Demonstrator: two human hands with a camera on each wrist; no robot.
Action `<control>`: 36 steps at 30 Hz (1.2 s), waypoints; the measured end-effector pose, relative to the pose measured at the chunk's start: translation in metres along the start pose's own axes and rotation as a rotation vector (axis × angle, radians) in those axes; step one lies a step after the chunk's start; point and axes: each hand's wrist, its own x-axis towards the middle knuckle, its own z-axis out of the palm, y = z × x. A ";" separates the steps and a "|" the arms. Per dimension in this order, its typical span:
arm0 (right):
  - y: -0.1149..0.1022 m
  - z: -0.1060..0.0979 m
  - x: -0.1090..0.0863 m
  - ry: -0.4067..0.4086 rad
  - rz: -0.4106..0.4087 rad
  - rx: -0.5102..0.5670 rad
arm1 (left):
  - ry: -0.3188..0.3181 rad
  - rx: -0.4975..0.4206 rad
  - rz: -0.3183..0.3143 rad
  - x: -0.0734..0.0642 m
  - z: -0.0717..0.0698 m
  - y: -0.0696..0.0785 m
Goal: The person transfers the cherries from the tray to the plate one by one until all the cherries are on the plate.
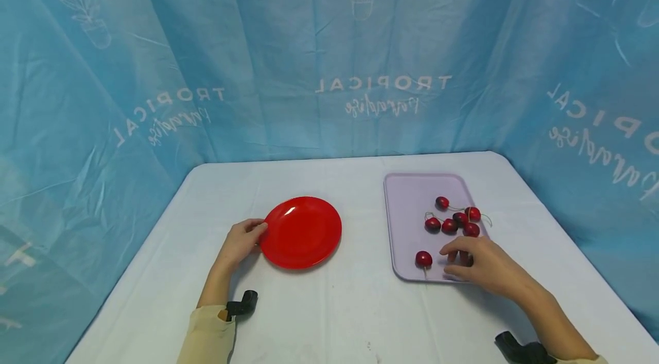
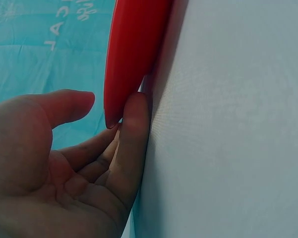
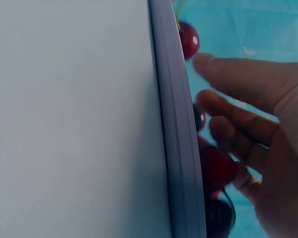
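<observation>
A round red plate (image 1: 301, 232) lies on the white table, with my left hand (image 1: 245, 241) at its left rim. In the left wrist view the fingers (image 2: 135, 124) reach beneath the rim of the plate (image 2: 134, 54), while the thumb stands apart from it on the upper side. Over the front right corner of the lilac tray (image 1: 407, 198) is my right hand (image 1: 481, 264), thumb and fingers spread apart with loosely bent fingers. A single cherry (image 1: 424, 259) sits just left of its fingertips; a dark red cherry (image 1: 469, 260) is partly hidden behind them.
Several more cherries, such as a dark one (image 1: 432, 225), are grouped toward the tray's right side, some with stems. A blue printed curtain (image 1: 288, 123) surrounds the table (image 1: 355, 318) at the back and sides. A black wrist mount (image 1: 244, 302) sticks out beside the left sleeve.
</observation>
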 end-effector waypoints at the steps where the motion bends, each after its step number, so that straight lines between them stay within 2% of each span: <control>1: 0.001 -0.002 -0.001 0.015 0.018 -0.006 | 0.003 0.002 -0.001 0.000 0.000 0.000; 7: 0.006 -0.011 -0.006 0.105 0.055 -0.048 | 0.004 0.003 0.005 0.000 0.001 -0.001; 16: 0.018 -0.021 -0.011 0.148 0.053 -0.051 | 0.001 0.010 -0.001 -0.001 0.000 0.000; 28: 0.034 -0.033 -0.021 0.145 0.150 -0.082 | 0.000 0.014 0.005 -0.001 0.000 -0.001; 36: 0.042 -0.033 -0.019 0.098 0.217 -0.107 | 0.001 0.011 0.005 0.002 0.000 -0.003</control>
